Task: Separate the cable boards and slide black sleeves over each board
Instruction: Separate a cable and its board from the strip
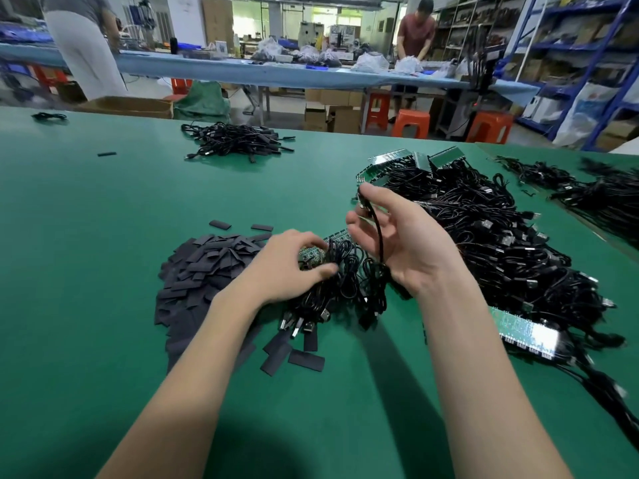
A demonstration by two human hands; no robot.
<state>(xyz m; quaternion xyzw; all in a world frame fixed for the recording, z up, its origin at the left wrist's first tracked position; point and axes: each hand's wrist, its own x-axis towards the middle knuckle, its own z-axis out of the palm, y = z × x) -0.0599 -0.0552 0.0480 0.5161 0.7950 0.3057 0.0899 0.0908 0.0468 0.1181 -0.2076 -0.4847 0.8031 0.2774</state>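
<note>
Bare forearms reach across a green work mat (86,271) at a cable assembly bench. The left hand (287,267) curls its fingers over a strip of joined green circuit boards (321,248) trailing thin black USB cables (345,288), pinning the bundle to the mat. The right hand (390,236), raised just above, pinches one separated cable by its small board end (361,202) at the fingertips, the lead hanging down through the palm.

Risks, judged from here: the dangling lead looks tangled in the bundle, so a hard pull could drag the strip along or strain the solder joint.

Flat black sleeves (207,271) lie heaped just left of the left hand; none is on the held board yet. More unseparated boards and cables (501,243) are piled to the right.
</note>
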